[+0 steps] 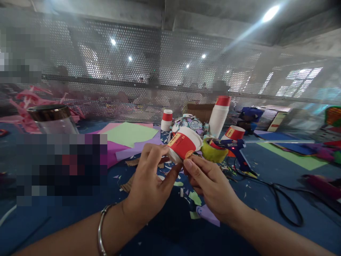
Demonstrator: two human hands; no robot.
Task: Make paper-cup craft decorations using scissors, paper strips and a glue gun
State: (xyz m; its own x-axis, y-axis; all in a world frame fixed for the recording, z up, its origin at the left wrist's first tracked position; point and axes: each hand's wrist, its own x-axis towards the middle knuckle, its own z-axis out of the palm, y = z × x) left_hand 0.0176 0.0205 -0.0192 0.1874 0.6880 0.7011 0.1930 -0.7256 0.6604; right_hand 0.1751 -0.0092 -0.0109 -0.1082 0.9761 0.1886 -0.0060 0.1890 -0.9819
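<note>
From my remote seat I watch the red-and-white paper cup (182,145) held up over the dark blue tabletop (170,227), between the two hands. Its long axis is tilted: the wide white rim points far and right, the narrow base near and left. The left hand (150,174) is nearer that base and is clamped on it, fingers along the left side and thumb beneath. The right hand (214,185) comes in from the near right, its fingertips drawn together against the cup's lower edge; I cannot tell whether they pinch it or merely rest there. Just beyond the cup, to the right, I see a yellow-green rounded container (215,153) and a dark blue glue gun (241,153) with a lit red light. Purple and green paper scraps (195,198) lie below the hands.
</note>
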